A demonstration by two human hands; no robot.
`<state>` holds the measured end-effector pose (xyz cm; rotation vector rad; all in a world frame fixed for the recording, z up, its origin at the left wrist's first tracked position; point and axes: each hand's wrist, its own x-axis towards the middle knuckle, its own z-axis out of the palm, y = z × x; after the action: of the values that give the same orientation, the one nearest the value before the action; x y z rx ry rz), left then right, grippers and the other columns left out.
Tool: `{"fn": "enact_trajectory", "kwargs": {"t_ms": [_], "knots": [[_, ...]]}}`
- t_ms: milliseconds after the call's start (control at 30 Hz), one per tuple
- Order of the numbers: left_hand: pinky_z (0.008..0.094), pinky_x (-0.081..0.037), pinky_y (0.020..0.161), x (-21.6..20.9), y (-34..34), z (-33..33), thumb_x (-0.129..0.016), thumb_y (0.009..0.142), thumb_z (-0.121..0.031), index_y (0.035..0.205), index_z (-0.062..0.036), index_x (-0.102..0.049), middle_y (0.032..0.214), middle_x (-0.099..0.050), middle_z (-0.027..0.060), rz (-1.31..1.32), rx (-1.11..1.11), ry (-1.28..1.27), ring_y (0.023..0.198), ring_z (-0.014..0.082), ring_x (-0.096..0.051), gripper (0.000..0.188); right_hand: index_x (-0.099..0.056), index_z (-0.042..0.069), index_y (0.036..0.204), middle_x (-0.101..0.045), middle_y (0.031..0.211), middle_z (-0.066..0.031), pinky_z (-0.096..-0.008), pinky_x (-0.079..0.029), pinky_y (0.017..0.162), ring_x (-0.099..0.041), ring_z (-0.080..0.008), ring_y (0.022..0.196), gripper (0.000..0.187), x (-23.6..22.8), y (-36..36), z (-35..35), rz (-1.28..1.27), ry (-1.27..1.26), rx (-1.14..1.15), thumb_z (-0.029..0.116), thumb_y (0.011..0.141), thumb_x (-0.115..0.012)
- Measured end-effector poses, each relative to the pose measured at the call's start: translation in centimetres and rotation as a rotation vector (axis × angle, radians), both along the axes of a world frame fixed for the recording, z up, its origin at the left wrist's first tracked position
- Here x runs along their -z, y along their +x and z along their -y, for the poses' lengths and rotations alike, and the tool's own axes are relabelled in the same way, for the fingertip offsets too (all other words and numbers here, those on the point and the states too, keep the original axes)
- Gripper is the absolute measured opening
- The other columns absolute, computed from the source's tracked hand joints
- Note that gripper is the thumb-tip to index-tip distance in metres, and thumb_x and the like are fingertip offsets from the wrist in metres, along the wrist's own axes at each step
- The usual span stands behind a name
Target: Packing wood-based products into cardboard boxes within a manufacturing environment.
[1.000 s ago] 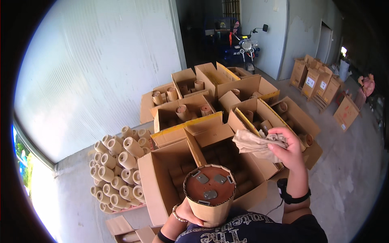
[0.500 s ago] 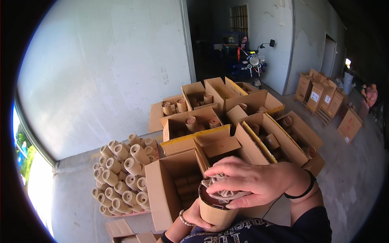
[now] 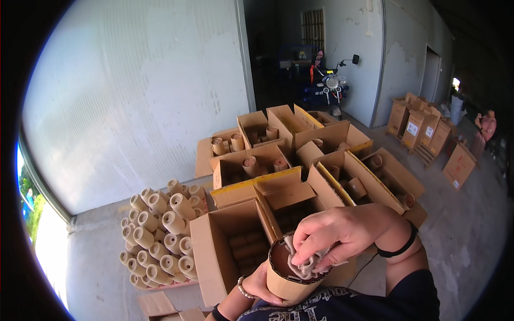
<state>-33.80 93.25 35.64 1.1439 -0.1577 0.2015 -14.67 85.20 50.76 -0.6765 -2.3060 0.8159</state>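
My left hand [image 3: 261,283], with a beaded bracelet at the wrist, is wrapped round the side of a round tan pot [image 3: 293,289] held close to my body. Corrugated cardboard seems to edge its rim, and the inside looks reddish brown. Over the mouth, my right hand [image 3: 340,235] pinches a crumpled beige-grey cloth [image 3: 307,269] with bent fingers. The cloth lies bunched at the right part of the opening. Just beyond the pot stands an open carton [image 3: 206,251] with rows of brown cylindrical pieces inside.
Several open cartons [image 3: 289,176] with brown pots stand packed together ahead. Left of them, a heap of tan cylindrical pots [image 3: 155,235] is stacked on the floor. A motorcycle [image 3: 333,84] stands in the doorway. More cartons [image 3: 415,123] rest on pallets at the right.
My right hand's fingers have drawn together and shifted slightly right with the cloth. More of the pot's inside now shows on the left. My left hand keeps its hold.
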Motion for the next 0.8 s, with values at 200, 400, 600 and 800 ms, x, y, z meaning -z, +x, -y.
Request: {"fn": "enact_trajectory", "kwargs": {"t_ms": [200, 400, 600, 800], "knots": [[0.0328, -0.034, 0.093, 0.2, 0.1, 0.0, -0.079, 0.046, -0.017, 0.122, -0.0025, -0.034, 0.115, -0.049, 0.0082, 0.040, -0.012, -0.027, 0.106, 0.0182, -0.046, 0.090, -0.055, 0.005, 0.085, -0.051, 0.079, -0.0097, -0.0297, -0.043, 0.061, -0.054, -0.0237, 0.069, 0.013, -0.4, -0.5, -0.1, 0.318, 0.008, 0.547, 0.011, 0.075, -0.059], [0.0329, -0.034, 0.093, 0.9, 0.4, -0.4, -0.078, 0.046, -0.017, 0.121, -0.0027, -0.036, 0.113, -0.049, 0.0075, 0.022, -0.009, -0.077, 0.105, 0.0181, -0.046, 0.088, -0.055, 0.006, 0.086, -0.053, 0.079, -0.0081, -0.0295, -0.043, 0.060, -0.055, -0.0216, 0.070, 0.012, -2.4, -1.5, 0.4, 0.036, 0.145, 0.441, 0.010, 0.076, -0.058], [0.0326, -0.032, 0.094, 2.1, 0.2, -0.8, -0.079, 0.046, -0.018, 0.125, -0.0041, -0.029, 0.118, -0.045, 0.0071, 0.011, -0.026, 0.005, 0.108, 0.0172, -0.043, 0.094, -0.059, 0.006, 0.085, -0.054, 0.078, -0.0082, -0.0290, -0.044, 0.063, -0.056, -0.0218, 0.072, 0.011, -0.3, 0.0, 0.2, 0.187, -0.088, 0.376, 0.010, 0.075, -0.058], [0.0325, -0.031, 0.095, 2.8, 1.0, -1.3, -0.079, 0.046, -0.017, 0.126, -0.0041, -0.028, 0.120, -0.043, 0.0068, 0.018, 0.008, -0.010, 0.110, 0.0166, -0.041, 0.096, -0.060, 0.004, 0.087, -0.054, 0.080, -0.0071, -0.0264, -0.044, 0.058, -0.056, -0.0184, 0.066, 0.016, -1.3, -0.6, -0.4, 0.086, 0.178, 0.485, 0.006, 0.071, -0.063]]}}
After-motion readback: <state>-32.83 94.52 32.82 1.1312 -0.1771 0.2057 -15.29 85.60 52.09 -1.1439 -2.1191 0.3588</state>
